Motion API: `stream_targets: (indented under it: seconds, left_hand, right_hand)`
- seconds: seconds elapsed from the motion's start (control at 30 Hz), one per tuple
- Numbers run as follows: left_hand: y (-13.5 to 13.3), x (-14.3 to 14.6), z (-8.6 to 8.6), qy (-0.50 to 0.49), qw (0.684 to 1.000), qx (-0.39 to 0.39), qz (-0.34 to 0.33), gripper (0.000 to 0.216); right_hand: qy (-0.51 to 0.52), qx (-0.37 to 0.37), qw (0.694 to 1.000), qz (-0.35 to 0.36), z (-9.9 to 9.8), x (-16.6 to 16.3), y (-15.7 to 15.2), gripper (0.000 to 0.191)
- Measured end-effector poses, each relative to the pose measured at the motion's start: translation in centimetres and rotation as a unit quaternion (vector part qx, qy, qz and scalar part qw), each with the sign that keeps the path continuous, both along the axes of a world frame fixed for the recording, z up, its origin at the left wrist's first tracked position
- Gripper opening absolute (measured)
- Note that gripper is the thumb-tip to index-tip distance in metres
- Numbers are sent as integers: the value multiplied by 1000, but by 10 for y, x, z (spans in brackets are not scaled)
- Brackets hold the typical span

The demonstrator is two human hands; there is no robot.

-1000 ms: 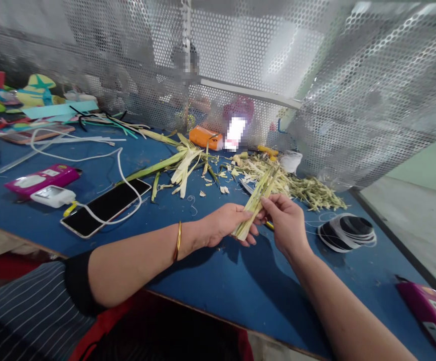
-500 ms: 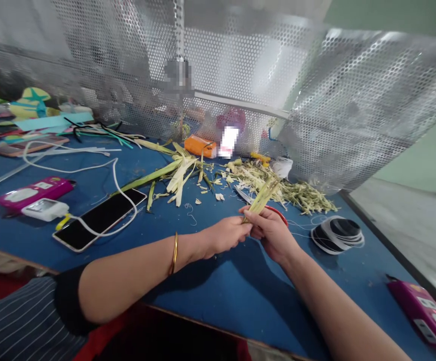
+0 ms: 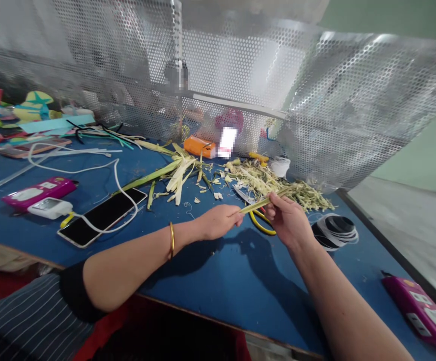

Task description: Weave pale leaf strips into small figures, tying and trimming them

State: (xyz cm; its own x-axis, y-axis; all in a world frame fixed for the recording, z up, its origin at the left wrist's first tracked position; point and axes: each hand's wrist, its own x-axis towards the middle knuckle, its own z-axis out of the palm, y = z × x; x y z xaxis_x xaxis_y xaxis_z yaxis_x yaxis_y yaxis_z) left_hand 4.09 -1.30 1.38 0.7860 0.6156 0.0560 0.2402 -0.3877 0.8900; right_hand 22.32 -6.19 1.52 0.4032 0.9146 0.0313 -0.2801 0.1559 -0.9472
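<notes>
A narrow pale-green leaf strip (image 3: 254, 206) stretches between my two hands above the blue table (image 3: 218, 281). My left hand (image 3: 222, 221) pinches its near end, with the fingers closed. The far part is gripped between the thumb and fingers of my right hand (image 3: 287, 216), and its tip sticks out beyond them toward the pile of shredded leaf pieces (image 3: 259, 176). Scissors (image 3: 263, 224) with yellow and red handles lie just under the strip, partly covered by my right hand. A greener heap of short knotted pieces (image 3: 310, 195) rests behind that hand.
Longer pale leaves (image 3: 180, 175) lie left of the pile. A black spool with white thread (image 3: 334, 231) stands at right. Farther left are a phone (image 3: 103, 216), a white cable (image 3: 117, 175) and a magenta power strip (image 3: 39, 194). A perforated metal screen (image 3: 236, 65) closes off the back.
My hands have moved apart, the right one going right and away from the left. The leaf strip now spans the gap, lying flatter, and more of the scissors' handles shows.
</notes>
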Motion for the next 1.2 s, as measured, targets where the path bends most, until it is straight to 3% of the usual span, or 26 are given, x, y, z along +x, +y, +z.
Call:
stream_targets:
  seconds: [0.17,0.3,0.33,0.37,0.43,0.47,0.57,0.63,0.7,0.8,0.87,0.9,1.0,1.03,1.07,1.1,1.13,1.17,1.2]
  left_hand:
    - [4,-1,6,5,999,36,-5,30]
    - [23,-18,29,67,995,45,-54,22]
    - [29,-23,37,71,993,83,-34,12]
    - [33,-27,45,47,989,135,29,7]
    - [35,-31,57,-7,975,185,126,18]
    - [33,-30,60,-23,977,179,117,20]
    - [16,-19,56,-41,989,140,0,19]
    - [7,-13,46,-40,994,95,-34,20]
    - [5,-14,37,-63,997,36,10,25]
    - [19,-32,35,-108,990,31,88,24]
    - [33,-50,38,-150,973,28,171,20]
    - [41,-60,39,-173,961,39,214,19]
    - [57,-80,36,-248,902,53,348,20]
    - [59,-83,34,-261,893,48,363,20]
    - [60,-84,31,-269,892,36,361,20]
    - [60,-84,28,-275,894,16,353,19]
    - [58,-83,26,-281,896,-8,343,19]
    - [56,-81,25,-282,899,-27,333,18]
    - [54,-80,25,-279,901,-38,330,18]
  right_hand:
    - [-5,17,999,-33,4,-1,-3,34]
    - [-40,76,993,-82,10,0,-7,32]
    - [-52,97,988,-106,12,1,-9,31]
    - [-65,115,983,-127,14,1,-10,31]
    - [-95,132,976,-143,15,-1,-13,29]
    - [-110,130,976,-137,16,-4,-14,28]
    - [-161,113,975,-105,14,-23,-13,26]
    - [-200,108,970,-82,14,-37,-7,28]
    - [-220,103,968,-55,15,-49,3,27]
    - [-256,122,959,-4,10,-61,17,25]
    - [-348,169,919,71,0,-73,18,39]
    - [-421,198,874,141,-8,-81,15,46]
    - [-560,272,676,393,-31,-111,2,73]
    - [-573,281,631,440,-38,-119,1,80]
    - [-586,271,606,465,-43,-124,3,83]
    - [-591,252,601,476,-46,-126,10,85]
    - [-587,225,620,469,-48,-123,21,86]
    - [-569,189,662,450,-49,-115,37,85]
    - [-537,136,727,406,-48,-103,55,87]
